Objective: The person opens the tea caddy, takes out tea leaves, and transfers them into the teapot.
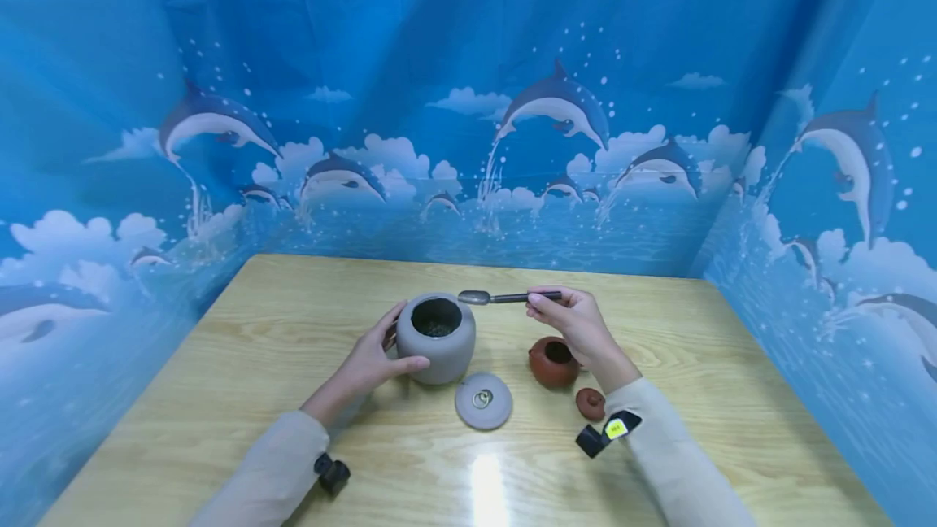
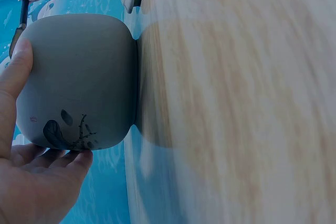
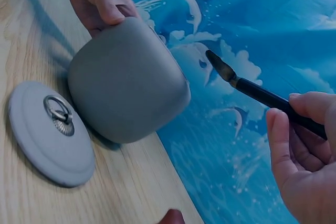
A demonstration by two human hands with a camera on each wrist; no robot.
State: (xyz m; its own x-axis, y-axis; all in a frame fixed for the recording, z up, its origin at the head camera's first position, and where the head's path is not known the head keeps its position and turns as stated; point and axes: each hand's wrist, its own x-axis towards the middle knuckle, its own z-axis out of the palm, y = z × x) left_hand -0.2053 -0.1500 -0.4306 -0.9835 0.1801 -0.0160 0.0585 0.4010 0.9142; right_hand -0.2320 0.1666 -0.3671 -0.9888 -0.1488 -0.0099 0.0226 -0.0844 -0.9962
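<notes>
A rounded grey jar [image 1: 442, 360] stands on the table with its mouth uncovered and dark, leafy bits inside. My left hand [image 1: 369, 360] grips it from the left, thumb on the near side and fingers around the far side. In the left wrist view a dark plant motif shows on the jar's wall [image 2: 79, 82]. My right hand [image 1: 578, 324] pinches the dark handle of a small scoop [image 3: 262, 95] between thumb and fingers. The scoop is held level above the table, its bowl just right of the jar's rim; no load shows on it.
A grey jar lid [image 1: 468, 415] with a metal ring lies in front of the jar. Below my right hand sits an open reddish-brown teapot [image 1: 549, 368], its small lid [image 1: 590, 403] beside it. A blue dolphin-print curtain [image 1: 468, 218] hangs behind the wooden table [image 1: 351, 446].
</notes>
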